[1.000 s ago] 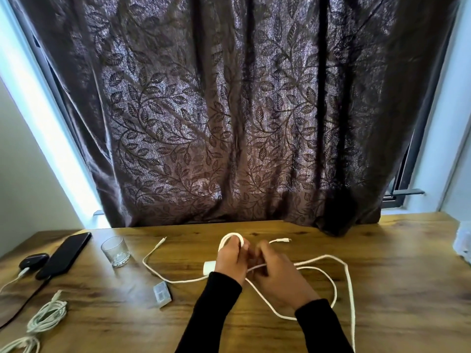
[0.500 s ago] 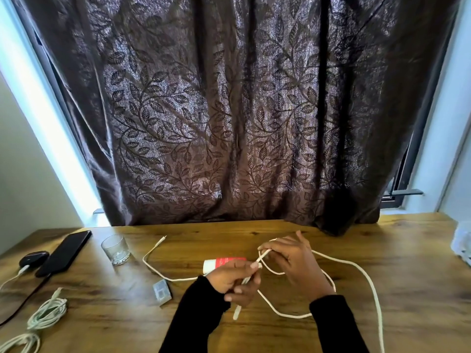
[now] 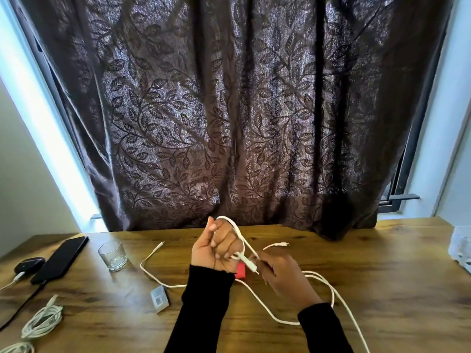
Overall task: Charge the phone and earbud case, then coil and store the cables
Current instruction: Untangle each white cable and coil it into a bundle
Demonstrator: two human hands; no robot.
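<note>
Dark leaf-patterned curtain [image 3: 229,110] hangs behind a wooden table [image 3: 382,276]. Near the table's middle the left hand [image 3: 216,248], raised with fingers curled, grips a thick white cable [image 3: 270,312] looped over its back. The right hand [image 3: 283,276] pinches the same cable by its plug end, just beside the left. The rest trails in loose curves toward the near right edge. At the left edge lie a black phone [image 3: 61,258] and earbud case [image 3: 28,264], each with a lead attached. Two coiled white cables [image 3: 42,319] sit at the near left corner.
</note>
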